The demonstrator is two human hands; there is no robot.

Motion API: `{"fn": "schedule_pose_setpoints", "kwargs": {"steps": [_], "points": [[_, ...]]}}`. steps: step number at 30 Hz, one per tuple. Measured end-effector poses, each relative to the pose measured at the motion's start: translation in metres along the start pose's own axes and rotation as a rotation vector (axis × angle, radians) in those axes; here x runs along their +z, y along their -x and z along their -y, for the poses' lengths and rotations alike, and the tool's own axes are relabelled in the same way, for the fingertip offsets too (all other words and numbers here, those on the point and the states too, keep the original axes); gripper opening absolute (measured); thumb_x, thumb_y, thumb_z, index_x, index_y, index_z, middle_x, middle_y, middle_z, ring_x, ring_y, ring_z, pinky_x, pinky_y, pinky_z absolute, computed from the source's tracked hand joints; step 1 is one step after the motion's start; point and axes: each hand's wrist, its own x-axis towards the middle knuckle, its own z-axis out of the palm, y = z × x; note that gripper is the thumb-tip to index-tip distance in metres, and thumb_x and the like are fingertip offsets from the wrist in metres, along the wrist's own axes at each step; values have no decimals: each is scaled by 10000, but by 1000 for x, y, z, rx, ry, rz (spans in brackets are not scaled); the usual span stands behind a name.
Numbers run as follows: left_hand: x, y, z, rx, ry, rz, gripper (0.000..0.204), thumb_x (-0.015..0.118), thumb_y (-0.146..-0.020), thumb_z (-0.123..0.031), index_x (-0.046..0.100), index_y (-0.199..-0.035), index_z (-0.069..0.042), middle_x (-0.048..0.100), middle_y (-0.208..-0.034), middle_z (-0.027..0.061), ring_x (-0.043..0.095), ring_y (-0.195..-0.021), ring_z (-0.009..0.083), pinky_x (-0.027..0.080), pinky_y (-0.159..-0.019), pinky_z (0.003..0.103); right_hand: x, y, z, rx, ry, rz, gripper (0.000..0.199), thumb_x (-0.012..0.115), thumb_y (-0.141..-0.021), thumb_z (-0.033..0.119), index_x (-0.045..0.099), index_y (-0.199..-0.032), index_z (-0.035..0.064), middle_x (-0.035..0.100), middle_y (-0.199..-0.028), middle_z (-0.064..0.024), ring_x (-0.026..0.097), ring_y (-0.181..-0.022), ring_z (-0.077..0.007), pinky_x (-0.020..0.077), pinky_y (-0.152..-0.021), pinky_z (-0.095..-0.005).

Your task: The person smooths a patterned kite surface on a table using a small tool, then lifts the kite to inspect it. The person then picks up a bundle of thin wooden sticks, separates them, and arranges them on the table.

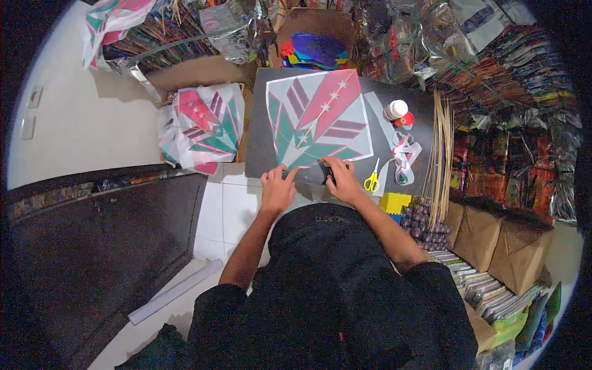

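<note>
So the kite sheet (353,131), a pale one with red, green and dark stripy shapes plus a few stars, is lying flat on the dark table (258,139), with one corner pointing up toward the far edge and a thin stick (316,117) running slantwise across it. Both hands are down at its near edge. The left hand (279,190) has its fingers bent, with thumb and forefinger by the lower tip; can't really tell if they're pinching the sheet or just resting there. The right hand (343,180) is curled next to a small dark thing (327,177), and again no telling if it's gripped. Off to the right there's yellow scissors (371,181), a tangled pale ribbon (404,157), a white jar (397,109) and long thin sticks (439,160). More printed sheets (203,126) are piled left of the table.
</note>
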Motion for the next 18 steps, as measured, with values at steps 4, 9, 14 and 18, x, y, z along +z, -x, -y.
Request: {"fn": "schedule_pose_setpoints", "kwargs": {"steps": [4,9,14,18], "points": [[7,0,1,9,-43,-30,633,745,-883,-206,586,-1496,-224,526,-1395,131,502,-1282,327,334,-1073,545,0,3,-2,11,53,-14,673,654,-877,54,448,-1518,73,592,-1374,-166,567,-1317,-330,319,-1110,-510],[9,-7,-9,114,-65,10,692,736,-890,-215,551,-1553,-291,513,-1426,142,506,-1276,330,336,-1060,550,2,4,-5,17,38,-15,674,658,-878,61,447,-1518,70,588,-1378,-165,558,-1324,-334,318,-1110,-517],[10,-6,-13,74,-101,-14,679,705,-936,-248,524,-1585,-332,515,-1428,153,510,-1263,341,337,-1061,557,2,3,-6,-4,67,-10,682,665,-862,91,456,-1511,67,570,-1417,-185,539,-1334,-357,332,-1117,-541],[6,3,-4,50,-127,-45,648,685,-964,-278,524,-1589,-334,513,-1427,156,515,-1235,350,350,-1042,555,1,2,-5,13,93,11,686,659,-859,92,459,-1515,67,563,-1427,-185,535,-1334,-357,326,-1123,-534]]}}
